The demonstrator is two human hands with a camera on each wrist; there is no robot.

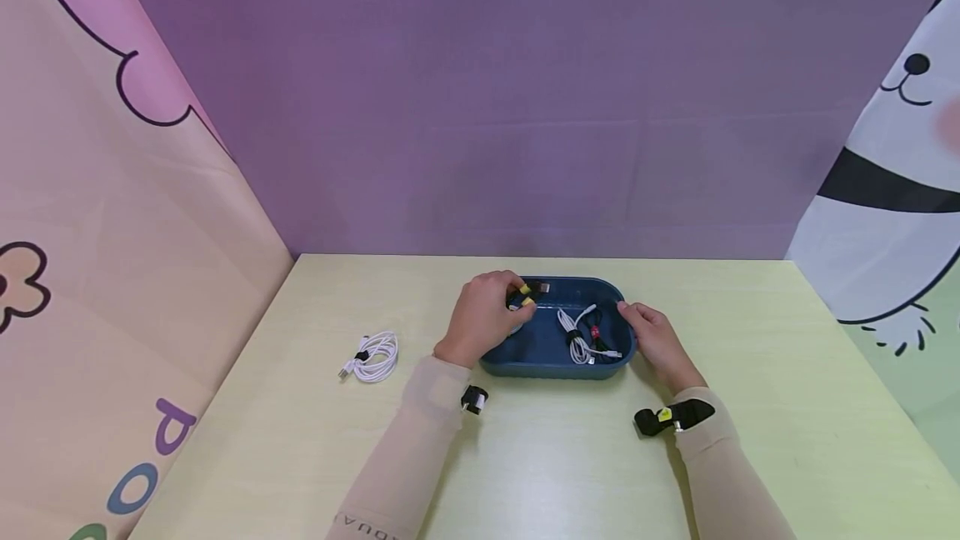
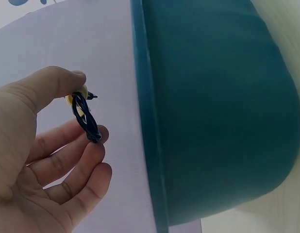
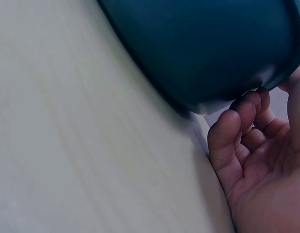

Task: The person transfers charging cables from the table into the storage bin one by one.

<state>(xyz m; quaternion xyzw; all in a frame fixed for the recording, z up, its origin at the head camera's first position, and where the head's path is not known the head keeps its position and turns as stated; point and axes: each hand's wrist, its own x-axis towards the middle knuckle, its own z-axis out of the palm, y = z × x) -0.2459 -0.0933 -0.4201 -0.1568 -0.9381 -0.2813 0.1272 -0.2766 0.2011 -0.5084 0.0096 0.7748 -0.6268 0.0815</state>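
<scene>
A dark blue plastic bin (image 1: 525,352) stands on the table. Over its left end, my left hand (image 1: 486,319) pinches a small coiled black cable (image 2: 83,114) with a yellow tie, thumb on one side and fingertips on the other. At the opposite end my right hand (image 1: 658,344) holds the bin's rim, thumb on top and fingers (image 3: 223,131) against the outer wall. Inside the bin lie a bundled white cable (image 1: 578,343) and a dark cable with a red tie (image 1: 596,332). The left hand partly hides the bin's left end.
Left of the bin, a coiled white cable (image 1: 377,357) with a black tie lies on the pale wooden table (image 1: 555,457). A purple cloth (image 1: 480,107) hangs behind the table, with printed cloths at both sides.
</scene>
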